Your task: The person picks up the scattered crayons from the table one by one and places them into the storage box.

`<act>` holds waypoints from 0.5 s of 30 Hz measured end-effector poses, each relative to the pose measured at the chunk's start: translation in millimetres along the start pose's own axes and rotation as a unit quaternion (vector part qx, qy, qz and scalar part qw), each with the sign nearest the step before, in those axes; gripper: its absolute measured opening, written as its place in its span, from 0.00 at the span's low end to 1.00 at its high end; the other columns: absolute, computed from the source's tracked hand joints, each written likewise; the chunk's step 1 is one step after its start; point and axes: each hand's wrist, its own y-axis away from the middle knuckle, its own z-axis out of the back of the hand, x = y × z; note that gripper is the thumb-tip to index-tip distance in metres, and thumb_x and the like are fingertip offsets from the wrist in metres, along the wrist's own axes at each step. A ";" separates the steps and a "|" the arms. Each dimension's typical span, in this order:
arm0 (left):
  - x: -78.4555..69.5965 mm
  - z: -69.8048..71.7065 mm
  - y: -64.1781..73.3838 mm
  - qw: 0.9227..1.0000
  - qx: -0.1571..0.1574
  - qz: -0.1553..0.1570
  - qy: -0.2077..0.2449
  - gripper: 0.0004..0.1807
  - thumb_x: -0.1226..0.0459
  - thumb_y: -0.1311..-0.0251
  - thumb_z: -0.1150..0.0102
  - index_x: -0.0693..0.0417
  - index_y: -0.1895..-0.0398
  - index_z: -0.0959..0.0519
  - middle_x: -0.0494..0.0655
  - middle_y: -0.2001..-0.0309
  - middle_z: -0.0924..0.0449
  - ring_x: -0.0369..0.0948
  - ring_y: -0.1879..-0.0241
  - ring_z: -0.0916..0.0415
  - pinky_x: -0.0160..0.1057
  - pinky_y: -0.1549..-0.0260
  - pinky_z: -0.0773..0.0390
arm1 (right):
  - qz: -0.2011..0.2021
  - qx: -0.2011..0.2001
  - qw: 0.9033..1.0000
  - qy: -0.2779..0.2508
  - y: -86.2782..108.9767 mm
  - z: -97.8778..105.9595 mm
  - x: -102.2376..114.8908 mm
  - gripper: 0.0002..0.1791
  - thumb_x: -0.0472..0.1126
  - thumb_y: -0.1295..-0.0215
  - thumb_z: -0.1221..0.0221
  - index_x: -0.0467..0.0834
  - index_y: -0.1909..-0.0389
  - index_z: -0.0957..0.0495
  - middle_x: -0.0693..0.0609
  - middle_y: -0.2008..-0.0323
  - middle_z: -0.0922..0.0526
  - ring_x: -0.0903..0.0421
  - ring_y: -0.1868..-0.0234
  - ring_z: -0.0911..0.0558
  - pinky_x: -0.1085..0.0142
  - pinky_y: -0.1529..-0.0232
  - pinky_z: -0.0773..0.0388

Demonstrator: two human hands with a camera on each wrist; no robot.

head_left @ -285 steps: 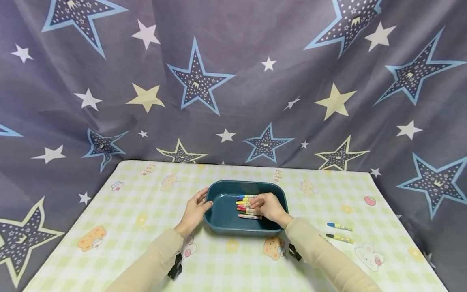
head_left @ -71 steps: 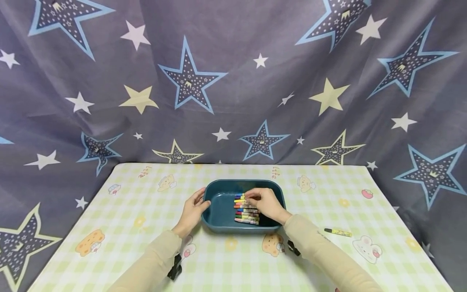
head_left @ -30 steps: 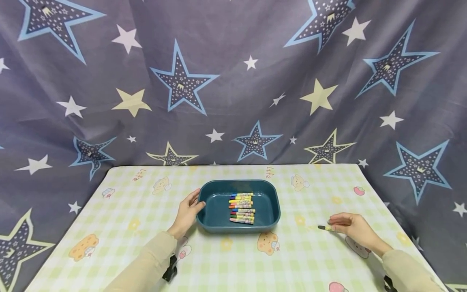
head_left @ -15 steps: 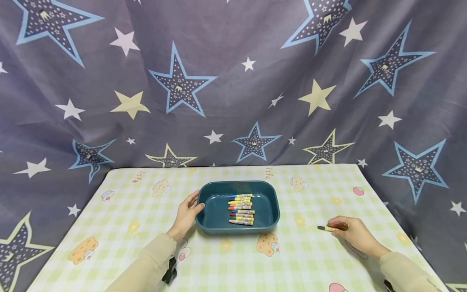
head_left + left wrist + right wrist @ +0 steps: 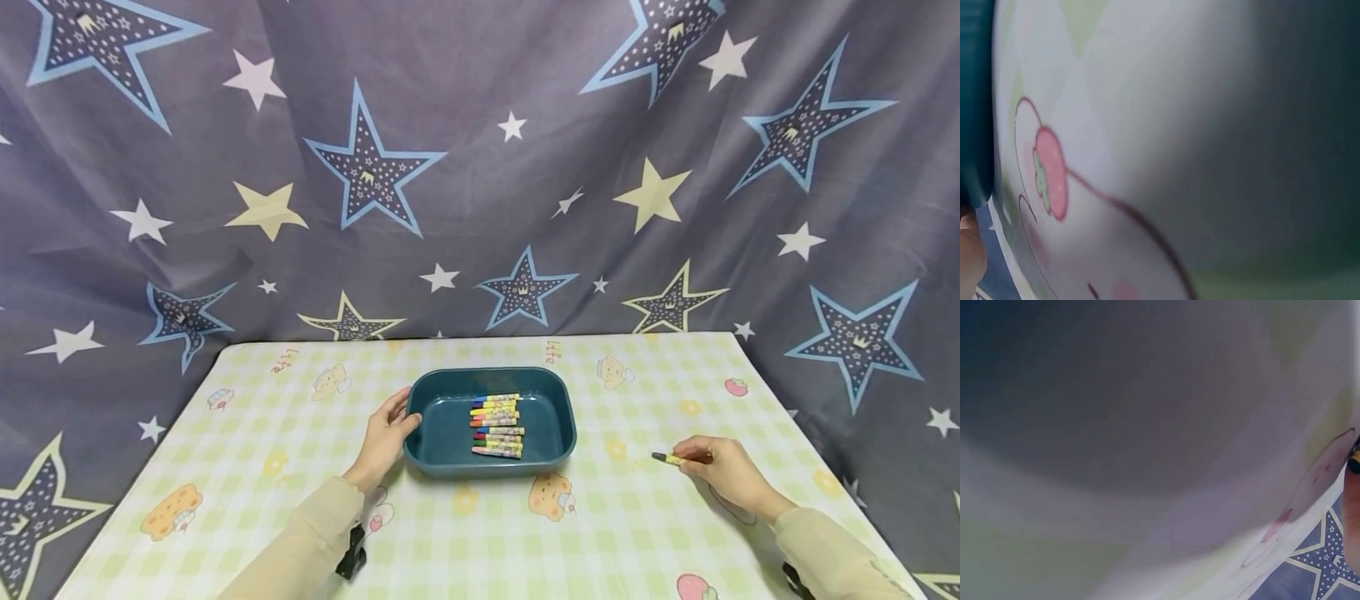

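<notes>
A dark teal plastic basin (image 5: 442,468) sits mid-table in the head view, a row of several short crayons (image 5: 498,432) in patterned wrappers lying on its floor. My left hand (image 5: 385,437) grips the basin's left end, thumb at the rim and fingers along the outer wall. Off to the right, my right hand (image 5: 723,469) pinches a black-tipped crayon (image 5: 666,458) between thumb and fingers, its dark end pointing left toward the basin. Only the left hand's tip (image 5: 969,259) beside the basin wall shows in the left wrist view. The right wrist view catches a finger (image 5: 1352,519) and the crayon's end.
A green-and-white checked cloth (image 5: 300,517) with printed animals, flowers and strawberries covers the table. Behind it hangs a dark curtain (image 5: 465,208) patterned with stars. Black wrist straps (image 5: 351,554) sit at both sleeves.
A blue crayon from the right of the table now lies in the basin. My right hand has left the basin, taken the black-tipped crayon and shifted it slightly. The left hand stays put.
</notes>
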 end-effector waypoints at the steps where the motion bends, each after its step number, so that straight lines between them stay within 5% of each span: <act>1: -0.5 0.0 0.1 1.000 0.001 -0.006 0.002 0.30 0.69 0.40 0.49 0.62 0.34 0.41 0.63 0.39 0.35 0.54 0.38 0.37 0.44 0.40 0.31 | -0.004 0.002 1.000 -0.001 -0.5 0.3 1.1 0.08 0.32 0.48 0.37 0.42 0.65 0.18 0.47 0.64 0.16 0.65 0.68 0.19 0.75 0.67 0.21; 9: -0.3 1.2 -3.8 0.999 0.006 0.043 0.011 0.30 0.68 0.39 0.49 0.55 0.33 0.41 0.57 0.37 0.36 0.50 0.37 0.37 0.45 0.39 0.33 | -0.006 -0.001 1.000 -0.009 -6.8 2.2 11.5 0.09 0.34 0.48 0.36 0.41 0.64 0.18 0.47 0.64 0.16 0.64 0.68 0.19 0.74 0.68 0.21; 15: 0.4 1.2 -3.9 0.999 0.006 0.042 0.013 0.29 0.68 0.39 0.48 0.55 0.33 0.41 0.57 0.37 0.35 0.49 0.37 0.36 0.44 0.40 0.32 | 0.016 -0.024 1.000 -0.006 -20.4 8.7 21.6 0.09 0.31 0.47 0.38 0.39 0.63 0.18 0.45 0.64 0.16 0.67 0.68 0.20 0.74 0.70 0.21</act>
